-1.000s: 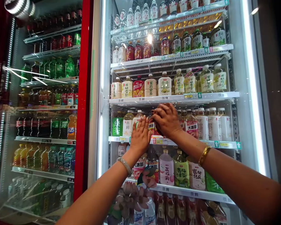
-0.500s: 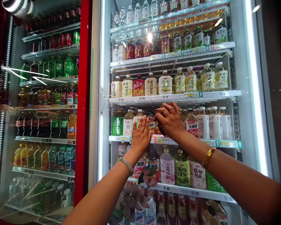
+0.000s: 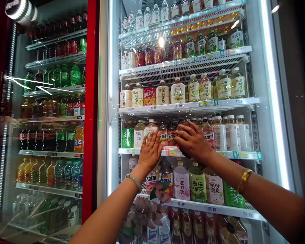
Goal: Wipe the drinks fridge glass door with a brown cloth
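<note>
My left hand (image 3: 149,150) lies flat on the glass door of the drinks fridge, with a pale bangle on the wrist. Its fingers point up and it holds nothing. To its right, my right hand (image 3: 195,141) is pressed over a crumpled brown cloth (image 3: 185,126) against the same glass; a gold bangle circles that wrist. Most of the cloth is hidden under the fingers. Behind the glass, both hands cover parts of a row of bottles, among them a white-labelled bottle (image 3: 138,138) and a green-labelled one (image 3: 127,137).
More shelves (image 3: 188,105) of bottles stand above and below the hands. A red upright frame (image 3: 90,101) separates this fridge from another drinks fridge on the left. Pink flower shapes (image 3: 144,211) show on the glass low down. A bright light strip (image 3: 274,95) runs down the right side.
My right hand has moved right and a little down across the glass with the cloth. My left hand has shifted slightly left and down, still flat. The view has moved a little.
</note>
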Motion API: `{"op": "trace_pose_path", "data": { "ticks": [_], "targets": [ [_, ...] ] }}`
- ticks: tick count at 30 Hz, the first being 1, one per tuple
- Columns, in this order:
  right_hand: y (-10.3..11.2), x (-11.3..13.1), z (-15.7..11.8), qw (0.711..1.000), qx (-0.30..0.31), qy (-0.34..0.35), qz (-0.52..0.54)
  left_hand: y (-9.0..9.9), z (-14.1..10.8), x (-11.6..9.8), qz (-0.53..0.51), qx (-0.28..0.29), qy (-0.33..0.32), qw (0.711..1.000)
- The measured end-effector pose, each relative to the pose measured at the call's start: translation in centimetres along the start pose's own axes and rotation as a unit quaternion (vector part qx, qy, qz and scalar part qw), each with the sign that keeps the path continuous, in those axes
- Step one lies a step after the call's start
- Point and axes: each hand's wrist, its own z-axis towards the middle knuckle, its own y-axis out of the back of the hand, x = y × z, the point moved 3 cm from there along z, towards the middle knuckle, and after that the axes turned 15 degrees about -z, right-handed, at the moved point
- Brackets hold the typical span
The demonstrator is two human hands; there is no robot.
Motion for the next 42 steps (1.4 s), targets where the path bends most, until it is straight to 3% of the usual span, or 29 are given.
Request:
{"op": "trace_pose_path", "data": {
  "ticks": [3,5,7,10,12,15,19,21,23,28,33,38,42],
  "targets": [
    [-0.9,0.6,2.7,0.996,0.004,-0.092,-0.012,-0.2,-0.1,-0.1,0.008,-0.007,0.007,1.000],
    [-1.2,2.0,3.7,0.994,0.001,-0.112,-0.008,-0.3,-0.2,0.0,0.007,-0.003,0.010,1.000],
    [-1.1,3.6,3.3,0.997,-0.005,-0.083,0.002,-0.3,-0.3,0.0,0.004,0.005,0.009,1.000],
    [-0.2,4.9,0.7,0.999,-0.021,0.013,0.029,-0.2,-0.4,0.2,0.005,0.007,0.002,1.000],
    [0.4,4.6,-1.3,0.996,-0.029,0.068,0.045,-0.3,-0.5,0.2,0.008,-0.002,0.000,1.000],
    [0.7,3.0,-2.4,0.996,-0.025,0.081,0.040,-0.4,-0.5,0.0,0.008,-0.019,-0.003,1.000],
    [0.0,1.8,0.4,1.000,-0.014,-0.025,0.003,-0.8,-0.7,-0.6,0.001,-0.042,0.019,0.999],
    [-0.6,2.5,2.0,0.995,-0.018,-0.094,-0.001,-1.1,-1.0,-1.0,-0.003,-0.057,0.039,0.998],
    [-0.8,4.1,2.6,0.993,-0.028,-0.117,0.007,-1.2,-1.6,-1.4,-0.007,-0.065,0.051,0.997],
    [0.0,8.2,-0.9,0.997,-0.052,-0.014,0.050,-1.4,-3.5,-2.0,-0.004,-0.051,0.050,0.997],
    [0.9,6.6,-3.9,0.994,-0.046,0.063,0.070,-1.5,-4.9,-2.5,-0.003,-0.043,0.056,0.997],
    [0.2,4.8,-1.1,0.997,-0.032,-0.071,0.021,-2.2,-5.7,-3.6,-0.007,-0.060,0.096,0.994],
    [-0.2,7.4,-0.2,0.991,-0.021,-0.130,0.032,-2.9,-7.4,-4.8,0.001,-0.064,0.106,0.992]
  ]
}}
